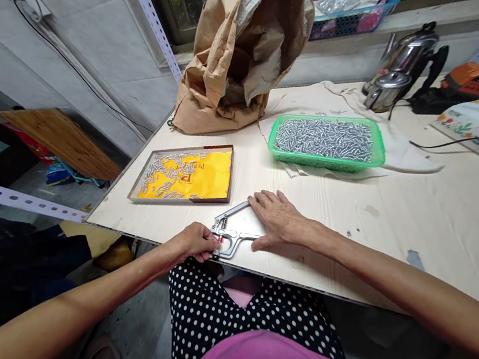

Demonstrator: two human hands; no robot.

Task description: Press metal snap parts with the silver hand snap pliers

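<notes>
A grey metal lever tool point(231, 244) with a coil spring and a small red part lies on the table's front edge, its upper lever raised at an angle. My left hand point(195, 243) is closed in a pinch at the tool's left end; whatever is between the fingertips is too small to make out. Flat across the tool's right end lies my right hand point(280, 219), fingers stretched out, touching the upper lever's tip, with the thumb by the lower arm. Behind the tool, a shallow tray point(229, 172) with a yellow lining holds many small silver metal pins point(165, 173).
A green plastic basket point(324, 162) full of similar silver pieces stands on cloth farther back. At the back are a large brown paper sack point(216, 83), a metal kettle point(412, 52), a small metal pot point(388, 90) and an orange-and-black device point(478, 81). The table point(391, 221) ends close to my lap.
</notes>
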